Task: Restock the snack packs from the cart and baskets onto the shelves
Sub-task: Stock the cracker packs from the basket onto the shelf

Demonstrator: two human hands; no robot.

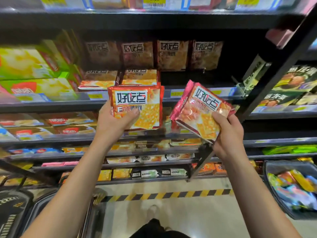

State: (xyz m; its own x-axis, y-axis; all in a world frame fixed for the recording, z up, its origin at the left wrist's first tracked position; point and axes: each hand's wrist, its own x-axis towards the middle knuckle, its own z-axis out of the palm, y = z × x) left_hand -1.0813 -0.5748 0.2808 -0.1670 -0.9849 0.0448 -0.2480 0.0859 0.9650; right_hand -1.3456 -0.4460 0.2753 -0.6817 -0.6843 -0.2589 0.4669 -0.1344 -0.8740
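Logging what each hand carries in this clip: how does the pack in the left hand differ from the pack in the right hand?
The left-hand pack has an orange-red wrapper; the right-hand pack is pinkish red. The left-hand pack is held upright and square to the camera, the right-hand pack tilted, its top leaning left. The left hand grips its pack's lower left corner; the right hand grips its pack's lower right. Both show the same large brand characters and cracker images.

Lit evenly from overhead, bright on the held packs [135, 107], dim in the shelf [197, 19] recesses. Glare on glossy wrappers. Heavily blurred toward left edge and corners; bowed by wide-angle distortion.
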